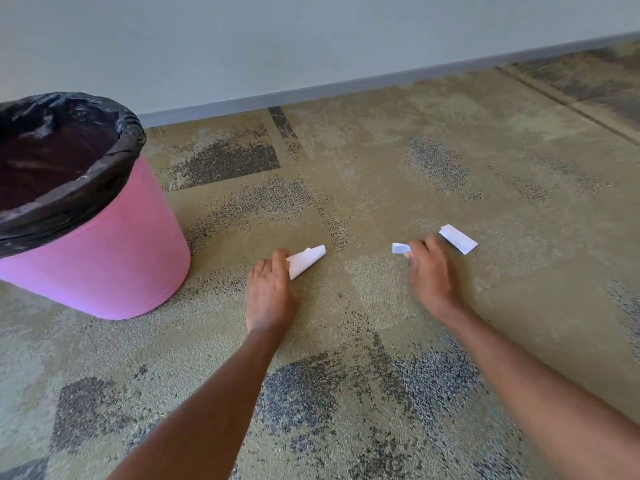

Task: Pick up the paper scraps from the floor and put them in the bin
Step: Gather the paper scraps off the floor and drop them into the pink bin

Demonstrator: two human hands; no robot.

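My left hand pinches a curled white paper scrap low over the carpet, just right of the bin. My right hand has its fingertips on a small white scrap, gripping its right end. A third, flat rectangular scrap lies on the carpet just beyond and to the right of my right hand, untouched. The pink bin with a black liner stands at the left, its mouth open and dark inside.
The floor is patterned green and grey carpet. A pale wall with a grey skirting board runs across the back, behind the bin and the scraps.
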